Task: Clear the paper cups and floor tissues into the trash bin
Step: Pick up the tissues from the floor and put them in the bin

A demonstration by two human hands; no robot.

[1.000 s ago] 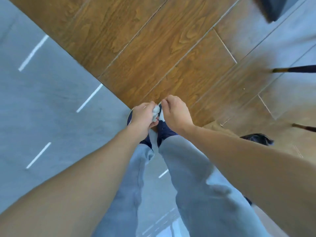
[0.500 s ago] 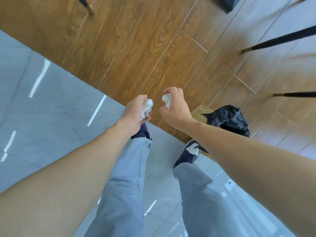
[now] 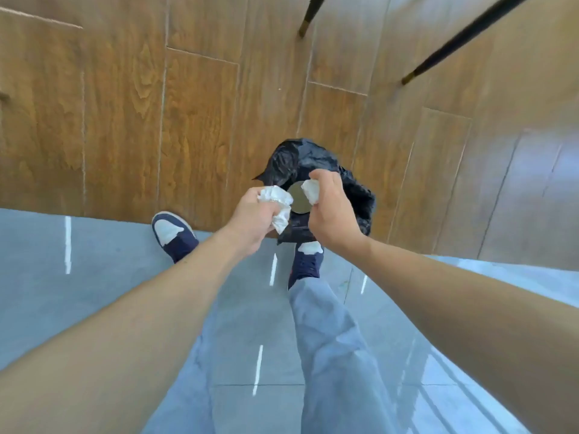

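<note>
The bin (image 3: 360, 195) has come under both hands: left hand (image 3: 253, 214) and right hand (image 3: 329, 208) each clench a tissue (image 3: 275, 198) above its mouth, ready to drop.

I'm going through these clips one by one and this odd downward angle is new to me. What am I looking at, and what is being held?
There is no machine here. The camera sits on a person's head and looks down at their own arms, legs and shoes. The left hand grips a crumpled tissue, and the right hand grips a second tissue. Both hover over a trash bin lined with a black bag, standing on the wooden floor beside grey tiles. Two dark furniture legs show at the top.
</note>
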